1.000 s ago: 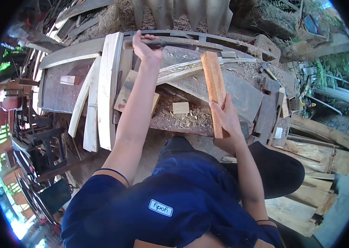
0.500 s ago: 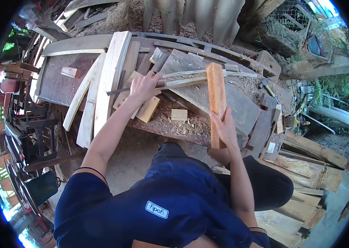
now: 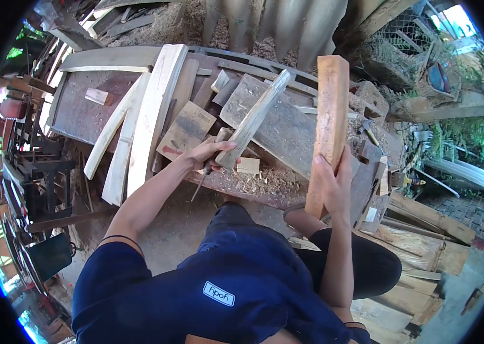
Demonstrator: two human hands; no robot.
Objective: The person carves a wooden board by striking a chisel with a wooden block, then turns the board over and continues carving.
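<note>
My left hand [image 3: 210, 155] is closed on a pale, rough wooden strip [image 3: 255, 117], which slants up to the right over the bench. The same hand also holds a thin tool [image 3: 199, 184] with a dark shaft pointing down toward me. In my right hand [image 3: 335, 179] is a thick orange-brown wooden bar [image 3: 331, 109], gripped near its lower end and standing nearly upright in view. The two pieces are apart. A flat board with markings [image 3: 187, 131] lies just beyond my left hand, and a small pale block [image 3: 248, 165] rests beside it among shavings.
Long pale planks [image 3: 156, 114] lie across the left part of the workbench [image 3: 76, 114]. A hammer [image 3: 371, 132] is on the right side. A wide grey board [image 3: 288, 146] spans the middle. More boards [image 3: 414, 246] are stacked at the lower right.
The strip in my left hand has swung from nearly level to a steep slant, uncovering the marked board. My right hand has moved right and raised the orange-brown bar, away from the strip.
</note>
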